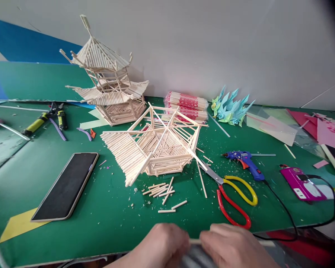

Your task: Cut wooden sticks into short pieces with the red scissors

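Pale wood makes up the unfinished stick model (163,145), which is set near the middle of the green table (108,234) in the head view; its long axis is carried roughly left to right, and its slatted roof panel (125,154) is pointed outward to the near left. Just in front of it, short cut sticks (159,190) are scattered, most laid roughly left to right, a few turned more steeply away. At the bottom, the left hand (166,242) and the right hand (230,243) are brought close together, knuckles up and fingers curled in; a pale strip (195,241) is seen across the narrow gap between them, its long axis left to right, but whether it is gripped cannot be told, since the fingertips are hidden. To the right, the scissors (220,181) are laid with their blades pointed away and left, toward the model, and their handles toward the near right. Beyond them, the blue glue gun (247,162) is pointed left. Behind the model, a tiered stick pagoda (108,98) is stood upright.
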